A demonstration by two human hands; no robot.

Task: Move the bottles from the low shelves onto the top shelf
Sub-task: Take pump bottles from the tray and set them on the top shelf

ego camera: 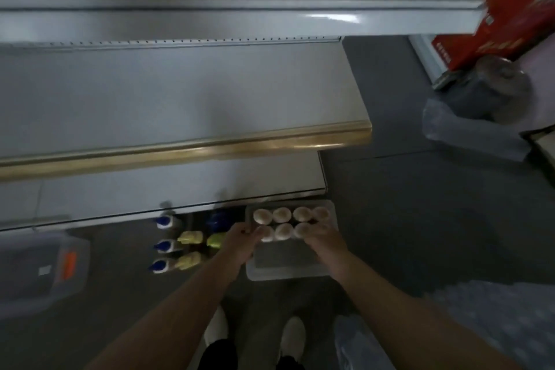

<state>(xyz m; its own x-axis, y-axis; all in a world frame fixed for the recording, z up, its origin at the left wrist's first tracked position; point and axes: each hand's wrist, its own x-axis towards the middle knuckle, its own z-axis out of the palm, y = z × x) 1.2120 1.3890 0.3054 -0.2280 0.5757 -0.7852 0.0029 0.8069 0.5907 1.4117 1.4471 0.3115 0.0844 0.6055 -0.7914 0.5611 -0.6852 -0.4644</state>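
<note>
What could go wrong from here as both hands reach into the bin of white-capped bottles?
1. The left hand and right hand each reach among tightly packed white-capped bottles in the clear bin; lifting one may tip its neighbours.
2. The blue-capped and yellow-capped bottles stand on the floor right beside the left forearm and could be knocked over.
3. The gold-edged shelf overhangs the bin, so a rising bottle might strike it.
</note>
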